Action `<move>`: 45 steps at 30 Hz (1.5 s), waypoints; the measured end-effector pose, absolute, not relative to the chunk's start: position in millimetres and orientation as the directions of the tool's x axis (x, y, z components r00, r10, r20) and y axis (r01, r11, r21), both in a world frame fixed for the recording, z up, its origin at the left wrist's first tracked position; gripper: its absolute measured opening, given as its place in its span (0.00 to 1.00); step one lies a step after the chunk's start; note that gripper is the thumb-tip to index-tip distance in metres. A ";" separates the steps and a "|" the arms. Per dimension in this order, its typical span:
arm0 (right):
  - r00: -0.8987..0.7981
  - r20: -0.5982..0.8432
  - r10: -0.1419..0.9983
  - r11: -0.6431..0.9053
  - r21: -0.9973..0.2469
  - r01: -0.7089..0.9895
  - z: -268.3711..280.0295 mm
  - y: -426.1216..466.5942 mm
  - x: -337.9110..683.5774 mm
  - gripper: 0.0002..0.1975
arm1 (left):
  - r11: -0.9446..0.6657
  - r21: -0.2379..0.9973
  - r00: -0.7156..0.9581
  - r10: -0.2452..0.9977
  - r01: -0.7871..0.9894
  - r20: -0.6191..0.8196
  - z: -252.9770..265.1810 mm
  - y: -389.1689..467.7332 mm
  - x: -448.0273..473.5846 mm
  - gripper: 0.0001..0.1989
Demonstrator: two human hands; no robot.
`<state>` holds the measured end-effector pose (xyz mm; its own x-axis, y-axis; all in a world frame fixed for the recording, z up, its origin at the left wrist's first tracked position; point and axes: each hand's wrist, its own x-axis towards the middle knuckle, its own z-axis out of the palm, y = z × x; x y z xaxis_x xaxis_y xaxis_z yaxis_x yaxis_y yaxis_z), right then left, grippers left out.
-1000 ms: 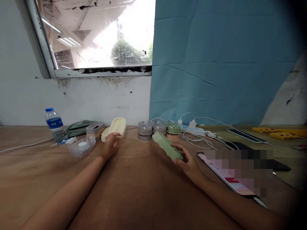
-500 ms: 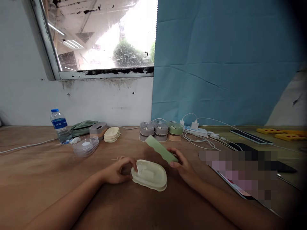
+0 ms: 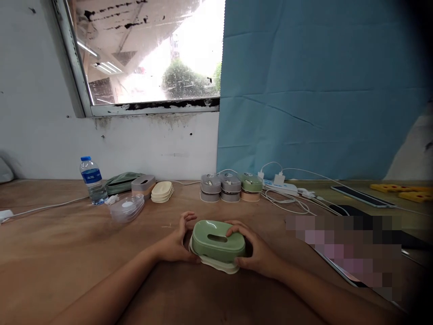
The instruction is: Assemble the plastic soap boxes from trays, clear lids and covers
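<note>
A green oval tissue-box cover (image 3: 203, 244) with a slot in its top sits over a cream plastic base (image 3: 219, 265), whose rim shows below it. My right hand (image 3: 255, 248) grips the cover's right end, fingers on top and thumb low at the front. Around the left end, my left hand (image 3: 177, 241) is spread, thumb touching the rim at the front and fingers raised at the back corner. Whether the cover is fully seated I cannot tell.
Behind are cream lids (image 3: 162, 192), a clear plastic container (image 3: 126, 208), a grey box (image 3: 144, 186) and a water bottle (image 3: 94, 180). Several grey and green boxes (image 3: 231, 187) stand by the wall. A power strip (image 3: 280, 186), cables and a phone (image 3: 361, 196) lie to the right.
The green cover, tilted up in my right hand before, is now level over the cream base. My left hand's fingers have spread and lifted at the base's left end.
</note>
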<state>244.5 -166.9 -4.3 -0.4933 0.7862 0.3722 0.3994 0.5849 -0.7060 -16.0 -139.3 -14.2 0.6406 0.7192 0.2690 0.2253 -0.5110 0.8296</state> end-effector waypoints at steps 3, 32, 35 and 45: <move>-0.554 0.321 0.768 0.606 -0.644 0.467 -2.5 -169.5 246.8 0.23 | -0.524 0.818 0.633 0.722 0.237 0.280 -13.3 -141.6 -13.9 0.50; -0.693 0.118 0.712 0.619 -0.571 0.539 15.6 -177.1 251.5 0.23 | -0.780 0.207 0.699 0.623 0.591 0.353 10.0 -154.6 -11.3 0.35; -0.701 0.104 0.705 0.622 -0.565 0.542 17.0 -177.3 252.1 0.24 | -0.782 0.202 0.702 0.620 0.589 0.351 11.4 -154.9 -11.3 0.34; -0.706 0.109 0.700 0.628 -0.564 0.536 16.0 -176.8 251.7 0.23 | -0.756 0.400 0.712 0.640 0.518 0.287 7.8 -154.3 -14.1 0.31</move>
<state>251.7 -176.8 16.0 -0.7058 0.6999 0.1095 0.5356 0.6284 -0.5641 -14.1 -154.3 7.8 0.7122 0.6404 0.2874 0.5180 -0.7558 0.4005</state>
